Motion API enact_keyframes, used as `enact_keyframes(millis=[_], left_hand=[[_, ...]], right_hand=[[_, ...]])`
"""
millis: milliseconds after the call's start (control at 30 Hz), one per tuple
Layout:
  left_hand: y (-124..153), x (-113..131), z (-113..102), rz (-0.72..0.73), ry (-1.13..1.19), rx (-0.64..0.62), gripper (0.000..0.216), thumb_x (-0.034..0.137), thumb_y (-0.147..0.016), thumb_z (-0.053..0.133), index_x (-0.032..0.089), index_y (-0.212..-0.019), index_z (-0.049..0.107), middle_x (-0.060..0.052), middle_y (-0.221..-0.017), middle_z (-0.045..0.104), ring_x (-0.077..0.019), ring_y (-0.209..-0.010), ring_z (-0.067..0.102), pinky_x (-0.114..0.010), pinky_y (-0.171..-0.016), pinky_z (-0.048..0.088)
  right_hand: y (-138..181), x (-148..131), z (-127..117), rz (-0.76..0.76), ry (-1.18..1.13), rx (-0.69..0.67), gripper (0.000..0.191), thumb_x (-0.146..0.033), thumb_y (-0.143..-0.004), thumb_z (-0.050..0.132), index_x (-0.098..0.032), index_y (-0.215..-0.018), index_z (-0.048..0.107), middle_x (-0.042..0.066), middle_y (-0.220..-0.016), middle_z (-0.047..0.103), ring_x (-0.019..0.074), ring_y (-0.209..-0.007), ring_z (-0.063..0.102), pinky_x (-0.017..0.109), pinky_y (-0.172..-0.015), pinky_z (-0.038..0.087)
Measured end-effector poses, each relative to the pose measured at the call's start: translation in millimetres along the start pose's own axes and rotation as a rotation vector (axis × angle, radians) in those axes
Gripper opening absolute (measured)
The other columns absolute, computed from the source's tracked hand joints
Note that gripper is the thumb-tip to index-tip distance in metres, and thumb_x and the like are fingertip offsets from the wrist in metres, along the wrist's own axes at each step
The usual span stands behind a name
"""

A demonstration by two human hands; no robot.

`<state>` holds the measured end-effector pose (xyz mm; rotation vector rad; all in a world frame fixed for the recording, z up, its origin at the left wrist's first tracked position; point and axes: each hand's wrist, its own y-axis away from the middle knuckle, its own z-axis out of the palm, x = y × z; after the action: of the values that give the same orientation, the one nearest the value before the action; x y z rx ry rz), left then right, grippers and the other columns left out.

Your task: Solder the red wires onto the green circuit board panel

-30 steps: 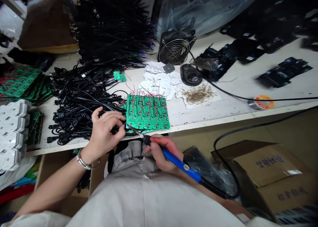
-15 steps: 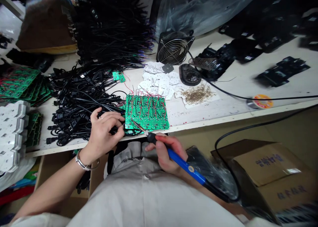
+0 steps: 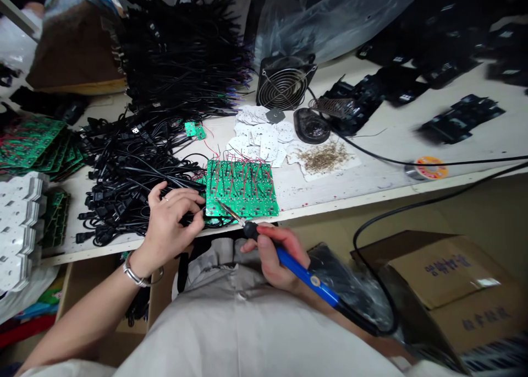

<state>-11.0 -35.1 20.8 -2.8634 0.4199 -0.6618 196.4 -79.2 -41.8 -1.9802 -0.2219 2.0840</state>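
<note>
The right hand is gripping a soldering iron — the left hand is flanking the circuit board, hold unclear.

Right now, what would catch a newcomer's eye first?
Probably the green wired circuit board at the front edge of the bench. Next, the blue-handled soldering iron in the grip of the right hand, angled over the board's near left part. The mass of black cords behind, to the left, stands out too.
</note>
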Motion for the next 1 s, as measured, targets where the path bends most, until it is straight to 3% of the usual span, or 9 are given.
enact_keyframes(millis=[300,600,800,1000], left_hand=[[0.9,-0.3,-0.6,0.012,0.002,-0.005,0.014,0.021,-0.082,0.059,0.022,-0.068,0.058,0.001,-0.088,0.075,-0.0199,-0.094,0.069,-0.051,-0.111,0.021],[0.5,1.0,-1.9,0.023,-0.001,-0.005,0.016,0.021,-0.084,0.058,0.022,-0.068,0.06,0.002,-0.084,0.075,-0.0184,-0.09,0.07,-0.05,-0.11,0.022],[1.3,-0.8,-3.1,0.025,0.003,-0.005,0.016,0.023,-0.087,0.057,0.023,-0.072,0.063,0.002,-0.083,0.075,-0.0179,-0.089,0.07,-0.049,-0.111,0.022],[0.5,-4.7,-7.5,0.064,0.02,-0.058,0.015,0.028,-0.09,0.057,0.025,-0.079,0.067,-0.001,-0.096,0.076,-0.0192,-0.095,0.068,-0.049,-0.11,0.022]], right_hand=[[-0.1,0.5,-2.1,0.029,-0.007,-0.024,0.01,-0.023,-0.092,0.059,-0.025,-0.101,0.059,-0.004,-0.067,0.072,0.0131,-0.057,0.071,0.029,-0.069,0.058],[-0.1,1.1,-0.7,0.032,-0.054,-0.013,0.009,-0.024,-0.092,0.059,-0.025,-0.101,0.059,-0.002,-0.078,0.073,0.0108,-0.054,0.07,0.026,-0.063,0.058],[0.9,2.4,-1.8,0.056,-0.041,-0.026,0.01,-0.024,-0.092,0.06,-0.026,-0.102,0.06,-0.005,-0.065,0.071,0.0131,-0.056,0.071,0.031,-0.07,0.059],[7.7,6.6,-1.7,0.051,-0.063,0.03,0.01,-0.027,-0.092,0.061,-0.026,-0.102,0.061,-0.001,-0.084,0.071,0.0111,-0.052,0.069,0.024,-0.054,0.057]])
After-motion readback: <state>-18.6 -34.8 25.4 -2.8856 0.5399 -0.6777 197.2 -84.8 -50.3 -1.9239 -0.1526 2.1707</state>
